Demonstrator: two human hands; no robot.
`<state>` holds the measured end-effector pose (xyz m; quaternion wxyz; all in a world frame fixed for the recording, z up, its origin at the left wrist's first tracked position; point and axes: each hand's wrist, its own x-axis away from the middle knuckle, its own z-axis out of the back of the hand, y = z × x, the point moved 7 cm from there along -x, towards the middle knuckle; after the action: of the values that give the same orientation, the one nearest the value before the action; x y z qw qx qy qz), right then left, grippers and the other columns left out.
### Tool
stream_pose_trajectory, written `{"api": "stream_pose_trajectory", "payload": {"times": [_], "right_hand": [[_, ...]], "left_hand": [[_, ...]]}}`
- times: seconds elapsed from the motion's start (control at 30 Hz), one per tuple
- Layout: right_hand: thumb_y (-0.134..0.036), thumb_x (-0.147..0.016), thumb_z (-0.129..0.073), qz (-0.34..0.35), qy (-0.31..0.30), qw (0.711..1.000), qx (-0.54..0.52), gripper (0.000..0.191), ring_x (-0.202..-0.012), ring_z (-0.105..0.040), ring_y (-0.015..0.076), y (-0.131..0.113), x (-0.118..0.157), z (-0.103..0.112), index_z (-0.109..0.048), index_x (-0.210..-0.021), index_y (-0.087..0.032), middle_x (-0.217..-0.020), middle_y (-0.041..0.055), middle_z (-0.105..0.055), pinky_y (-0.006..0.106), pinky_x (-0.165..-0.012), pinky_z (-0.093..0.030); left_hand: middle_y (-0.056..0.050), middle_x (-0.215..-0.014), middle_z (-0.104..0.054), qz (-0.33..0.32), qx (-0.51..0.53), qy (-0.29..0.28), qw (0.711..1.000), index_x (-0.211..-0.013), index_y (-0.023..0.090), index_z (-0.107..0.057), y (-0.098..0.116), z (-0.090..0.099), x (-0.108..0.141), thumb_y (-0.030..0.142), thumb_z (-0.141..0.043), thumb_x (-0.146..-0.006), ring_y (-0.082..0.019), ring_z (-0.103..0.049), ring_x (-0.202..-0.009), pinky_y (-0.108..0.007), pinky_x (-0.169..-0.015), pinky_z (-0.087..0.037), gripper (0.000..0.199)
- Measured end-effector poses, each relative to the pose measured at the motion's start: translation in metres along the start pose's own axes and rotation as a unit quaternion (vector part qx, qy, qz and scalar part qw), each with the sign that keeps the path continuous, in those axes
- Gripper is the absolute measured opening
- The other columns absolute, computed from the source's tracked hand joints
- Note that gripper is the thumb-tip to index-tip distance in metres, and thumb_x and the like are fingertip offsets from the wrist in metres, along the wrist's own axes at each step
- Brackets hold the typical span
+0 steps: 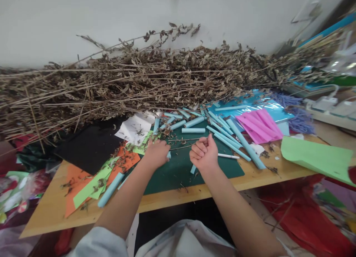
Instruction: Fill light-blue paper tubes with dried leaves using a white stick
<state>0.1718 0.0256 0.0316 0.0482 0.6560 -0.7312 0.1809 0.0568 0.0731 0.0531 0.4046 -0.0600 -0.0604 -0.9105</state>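
My right hand (205,153) is closed in a fist, thumb up, over the green cutting mat (178,175). A thin dry stem (183,147) runs into its fingers from the left. My left hand (157,153) is palm down with its fingers curled at the stem's other side, beside green paper and leaf crumbs; what its fingertips grip is hidden. A short blue paper tube (168,155) shows beside the left hand, partly covered. Another blue tube (193,169) lies just under the right hand. Several rolled blue paper tubes (193,130) are spread beyond both hands.
A long heap of dried leafy stalks (155,79) lies along the wall. Black paper (91,146), orange paper (73,188) and white paper (136,129) are at left. Pink folded paper (260,126), light green paper (317,157) and a power strip (333,109) are at right.
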Motion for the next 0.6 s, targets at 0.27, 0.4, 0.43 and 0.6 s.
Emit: {"api": "stream_pose_trajectory", "payload": {"times": [0.27, 0.4, 0.43, 0.6], "right_hand": [[-0.031, -0.078, -0.032, 0.054, -0.031, 0.997, 0.046, 0.027, -0.031, -0.028, 0.0058, -0.02, 0.01, -0.01, -0.052, -0.066, -0.018, -0.04, -0.0068, -0.027, 0.016, -0.031, -0.023], [-0.031, -0.075, -0.035, 0.013, -0.055, 0.996, 0.075, 0.023, -0.035, -0.03, 0.0058, -0.007, 0.019, -0.02, -0.053, -0.075, -0.018, -0.047, -0.0057, -0.03, 0.015, -0.033, -0.019], [-0.032, -0.074, -0.035, 0.005, -0.058, 0.995, 0.08, 0.023, -0.035, -0.029, 0.0056, -0.004, 0.021, -0.021, -0.052, -0.075, -0.018, -0.048, -0.0057, -0.03, 0.015, -0.033, -0.017], [-0.032, -0.073, -0.038, 0.033, -0.075, 0.992, 0.095, 0.017, -0.039, -0.028, 0.0053, 0.005, 0.029, -0.032, -0.05, -0.076, -0.02, -0.05, -0.0059, -0.026, 0.016, -0.036, -0.018]], "left_hand": [[-0.005, -0.098, -0.057, -0.057, 0.138, 0.051, 0.987, -0.094, 0.019, -0.053, 0.008, 0.017, 0.03, 0.028, -0.052, -0.075, -0.018, -0.051, -0.093, -0.03, -0.082, -0.039, 0.021], [-0.005, -0.1, -0.057, -0.064, 0.308, 0.149, 0.937, -0.098, 0.019, -0.051, 0.009, 0.022, 0.06, 0.03, -0.052, -0.075, -0.016, -0.052, -0.093, -0.027, -0.082, -0.041, 0.025], [-0.006, -0.1, -0.057, -0.068, 0.321, 0.163, 0.931, -0.099, 0.019, -0.051, 0.01, 0.018, 0.064, 0.03, -0.052, -0.076, -0.016, -0.052, -0.094, -0.028, -0.084, -0.041, 0.026], [-0.009, -0.1, -0.057, -0.103, 0.322, 0.182, 0.924, -0.1, 0.017, -0.051, 0.022, 0.001, 0.074, 0.027, -0.046, -0.079, -0.017, -0.051, -0.095, -0.031, -0.084, -0.041, 0.024]]}}
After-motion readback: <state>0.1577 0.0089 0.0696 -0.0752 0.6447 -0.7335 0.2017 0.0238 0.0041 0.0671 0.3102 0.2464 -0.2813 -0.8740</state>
